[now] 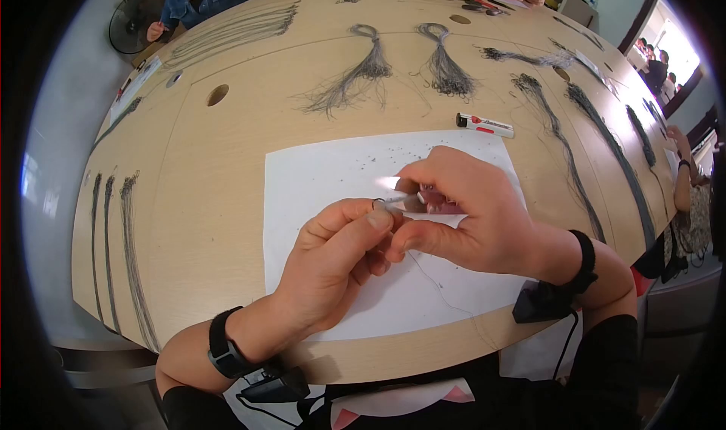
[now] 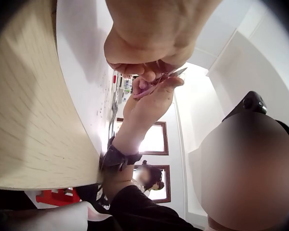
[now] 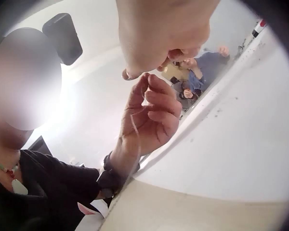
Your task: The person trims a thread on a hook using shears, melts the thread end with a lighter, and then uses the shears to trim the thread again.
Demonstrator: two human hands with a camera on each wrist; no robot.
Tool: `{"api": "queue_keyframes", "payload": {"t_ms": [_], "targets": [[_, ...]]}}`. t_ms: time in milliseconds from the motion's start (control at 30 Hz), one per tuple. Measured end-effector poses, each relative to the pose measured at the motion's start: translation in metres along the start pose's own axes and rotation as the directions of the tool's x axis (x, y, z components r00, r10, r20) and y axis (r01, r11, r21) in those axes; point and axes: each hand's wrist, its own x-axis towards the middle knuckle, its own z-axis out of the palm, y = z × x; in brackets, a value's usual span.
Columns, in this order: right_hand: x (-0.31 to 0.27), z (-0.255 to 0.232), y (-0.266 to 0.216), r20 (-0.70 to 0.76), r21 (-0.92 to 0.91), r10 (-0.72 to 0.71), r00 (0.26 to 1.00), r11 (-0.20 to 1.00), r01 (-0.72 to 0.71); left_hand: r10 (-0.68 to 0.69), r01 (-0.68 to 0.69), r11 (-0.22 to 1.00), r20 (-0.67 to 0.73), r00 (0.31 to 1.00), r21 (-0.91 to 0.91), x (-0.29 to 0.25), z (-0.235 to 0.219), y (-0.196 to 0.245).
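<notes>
My left hand [image 1: 333, 252] pinches a small dark curved piece, like a hook [image 1: 376, 203], between thumb and index finger above the white sheet [image 1: 302, 173]. A thin clear line [image 3: 136, 130] hangs from those fingers and trails toward the table's near edge. My right hand [image 1: 476, 211] grips a small pointed metal blade [image 2: 178, 72] with a pink part [image 2: 145, 91]; the rest of this cutting tool is hidden in the palm. The blade's shiny end lies right at the left fingertips in the head view.
Dark specks lie scattered on the sheet. A white marker [image 1: 485, 124] lies beyond its far edge. Bundles of thin lines with dark hooked ends [image 1: 451, 78] lie around the wooden table [image 1: 189, 203]. Other people sit at the far side, near some scissors [image 1: 484, 6].
</notes>
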Motion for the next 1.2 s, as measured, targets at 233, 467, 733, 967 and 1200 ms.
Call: {"api": "queue_keyframes", "payload": {"t_ms": [233,467,733,967,1200], "targets": [[-0.003,-0.002,-0.006,0.079,0.268,0.167,0.983,0.946,-0.182,0.05,-0.049,0.992,-0.002,0.999,0.118,0.0,0.0,-0.004],[-0.002,-0.006,-0.01,0.08,0.157,0.11,0.991,0.98,-0.121,0.124,-0.125,0.975,0.018,0.992,0.186,-0.003,0.001,-0.004],[-0.002,0.001,-0.003,-0.045,-0.012,-0.137,0.99,0.991,0.137,0.073,-0.067,0.993,-0.062,0.995,0.098,-0.003,-0.001,-0.006],[-0.002,-0.002,-0.007,0.05,-0.036,-0.151,0.987,0.988,0.153,0.065,-0.058,0.995,-0.082,0.994,0.083,-0.002,0.003,-0.004],[0.0,-0.006,-0.003,0.092,-0.04,-0.177,0.98,0.983,0.181,-0.009,0.01,1.0,-0.057,0.998,0.027,0.001,-0.002,0.0]]}}
